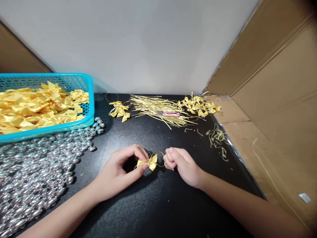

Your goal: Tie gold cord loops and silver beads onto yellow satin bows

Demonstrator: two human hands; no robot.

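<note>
Between the thumb and fingers of my left hand (pixel 123 168) is a yellow ribbon bow (pixel 152 162), pinched at its left side above the black table. A thin gold cord (pixel 161 154) loops out from the bow toward the right. My right hand (pixel 182 165) is closed in a fist-like pinch on the end of that cord, a short way from the bow. Whether a bead sits behind the bow, I cannot tell.
A blue basket (pixel 92 99) of yellow bows stands at the left, with many silver beads (pixel 44 172) before it. At the back lie gold cord lengths (pixel 148 107), pink-handled snips (pixel 170 114), beaded bows (pixel 198 105), more bows (pixel 120 110) and cord scraps (pixel 218 137). Cardboard (pixel 277 99) borders the right.
</note>
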